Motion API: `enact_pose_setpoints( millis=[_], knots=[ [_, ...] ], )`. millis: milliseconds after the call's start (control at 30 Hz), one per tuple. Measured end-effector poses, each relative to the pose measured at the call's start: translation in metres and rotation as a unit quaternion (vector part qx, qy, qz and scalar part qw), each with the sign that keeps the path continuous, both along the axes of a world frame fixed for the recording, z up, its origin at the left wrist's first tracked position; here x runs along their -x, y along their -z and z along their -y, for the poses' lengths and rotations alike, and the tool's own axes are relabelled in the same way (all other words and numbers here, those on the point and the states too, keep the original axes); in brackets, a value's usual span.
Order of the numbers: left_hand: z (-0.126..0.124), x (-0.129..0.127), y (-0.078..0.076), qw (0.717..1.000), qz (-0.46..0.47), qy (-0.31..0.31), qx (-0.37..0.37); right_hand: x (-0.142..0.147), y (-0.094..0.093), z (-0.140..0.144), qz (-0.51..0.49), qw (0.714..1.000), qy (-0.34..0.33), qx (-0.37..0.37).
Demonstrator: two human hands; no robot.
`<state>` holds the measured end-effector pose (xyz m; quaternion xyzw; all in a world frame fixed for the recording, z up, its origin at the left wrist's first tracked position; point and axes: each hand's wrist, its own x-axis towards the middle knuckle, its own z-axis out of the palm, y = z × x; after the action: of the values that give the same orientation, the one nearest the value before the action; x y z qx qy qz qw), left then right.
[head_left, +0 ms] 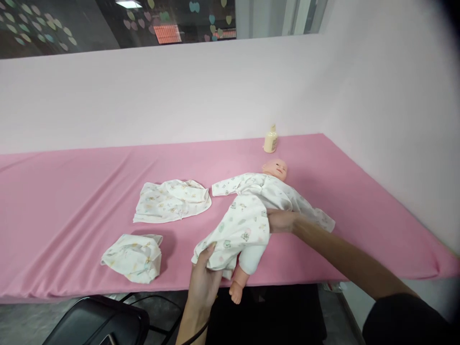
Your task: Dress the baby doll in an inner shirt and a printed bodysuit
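Note:
A baby doll lies on its back, head toward the wall, in a white patterned top with the sleeves spread out. White printed baby pants cover its hips and one leg; the other leg hangs bare below the knee at the table's front edge. My left hand is closed around the pants' lower end, thumb on top of the cloth. At the waist, my right hand grips the side of the pants, its fingertips hidden by the fabric.
Left of the doll lie a folded white printed garment and a bunched one on the pink sheet. A cream pump bottle stands near the back wall. A black chair is below the front edge.

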<state>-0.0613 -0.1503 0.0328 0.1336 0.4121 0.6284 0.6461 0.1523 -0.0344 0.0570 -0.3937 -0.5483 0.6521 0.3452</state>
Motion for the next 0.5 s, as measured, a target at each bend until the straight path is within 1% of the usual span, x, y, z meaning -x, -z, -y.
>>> enact_pose_setpoints(
  millis=[67,100,133,200,233,300,367,433,500],
  knots=[
    [-0.001,0.001,0.004,1.0,0.025,0.005,0.001,-0.013,0.0,0.002,-0.048,0.993,-0.095,0.049],
    [-0.001,0.0,0.005,1.0,0.028,0.015,0.002,-0.017,-0.001,0.004,-0.077,0.987,-0.127,0.063],
    [-0.001,-0.001,0.006,0.999,0.027,0.029,0.001,-0.02,-0.002,0.008,-0.102,0.983,-0.141,0.066],
    [0.001,-0.005,0.008,0.998,0.017,0.063,-0.004,-0.022,-0.008,0.016,-0.123,0.982,-0.136,0.042],
    [0.003,-0.006,0.009,0.997,0.011,0.081,-0.006,-0.022,-0.012,0.02,-0.114,0.984,-0.136,0.026],
    [0.005,-0.01,0.01,0.994,0.001,0.108,-0.007,-0.019,-0.023,0.026,-0.061,0.989,-0.134,-0.015],
    [0.007,-0.014,0.01,0.992,0.0,0.128,-0.006,-0.013,-0.032,0.031,0.012,0.991,-0.118,-0.067],
    [0.008,-0.019,0.006,0.991,0.004,0.132,-0.007,-0.004,-0.037,0.037,0.077,0.986,-0.095,-0.117],
    [0.006,-0.026,0.0,0.993,0.001,0.119,-0.014,0.005,-0.036,0.045,0.125,0.974,-0.063,-0.18]
  ],
)
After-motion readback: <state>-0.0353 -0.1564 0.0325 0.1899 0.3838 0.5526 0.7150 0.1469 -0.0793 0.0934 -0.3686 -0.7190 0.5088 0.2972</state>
